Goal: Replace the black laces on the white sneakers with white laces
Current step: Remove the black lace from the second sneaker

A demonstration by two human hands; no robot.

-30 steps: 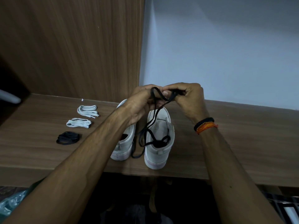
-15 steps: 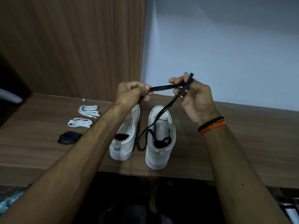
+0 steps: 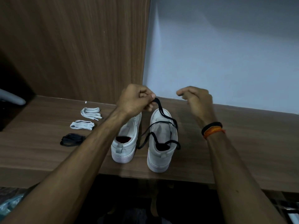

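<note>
The right hand (image 3: 196, 101) has let go of the black lace (image 3: 161, 126) since half a second ago: it now hangs in the air to the right of the grip, fingers loosely curled and holding nothing, apart from the lace. The left hand (image 3: 135, 99) keeps the only hold, thumb and fingers pinched on the lace's upper end, where earlier a taut stretch ran between the two hands. That stretch is gone (the lace has gone slack). From the pinch the lace drops down and to the right over the toe of the right sneaker (image 3: 161, 143), loops across its opening and trails over its left side onto the shelf (image 3: 242, 143) between the two shoes. The left sneaker (image 3: 126, 143) stands just below the gripping hand, partly hidden by the left wrist, and shows no lace. Both shoes stand where they stood, heels toward the camera.

Well left of the grip and lower lie two bundled white laces (image 3: 90, 111) and (image 3: 82, 125), and below them a coiled black lace (image 3: 72, 139), all unchanged. The right wrist wears a black and orange band (image 3: 212, 129).
</note>
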